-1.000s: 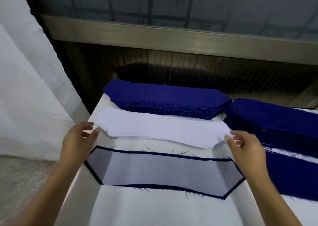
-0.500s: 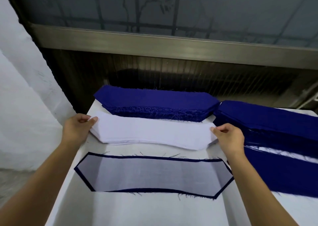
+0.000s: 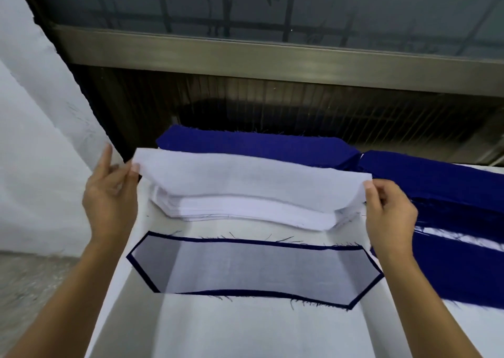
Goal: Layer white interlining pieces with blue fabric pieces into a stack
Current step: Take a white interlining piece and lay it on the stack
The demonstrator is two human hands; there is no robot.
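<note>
- The table (image 3: 245,330) is covered in white. Its left edge runs diagonally from near the left hand towards the bottom of the view, with a grey floor beyond it.
- The front strip of the table, nearer than the layered stack (image 3: 253,267), is bare white surface.
- The layered stack lies flat in the middle, and a thin dark blue border with frayed threads shows all round its sheer white top layer.
- Just behind it sits the white interlining pile (image 3: 245,216), its near edge sagging in a shallow curve.
- The blue fabric pile (image 3: 253,145) lies along the back edge below the metal window rail (image 3: 272,58). A second blue pile (image 3: 436,183) crowds the right side, close to the right hand.
- The top interlining piece (image 3: 245,177) is raised off the pile and stretched between both hands, hiding the front of the blue fabric pile.
- The left hand (image 3: 111,194) is palm-inward and pinches the piece's left corner between thumb and fingertips, with one finger sticking upward.
- The right hand (image 3: 390,213) pinches the right corner with the thumb on top and the other fingers curled beneath.
- Both forearms reach in from the lower corners, spread wide on either side of the layered stack.
- Faint dark marks sit on the pile's right end, too small to read.
</note>
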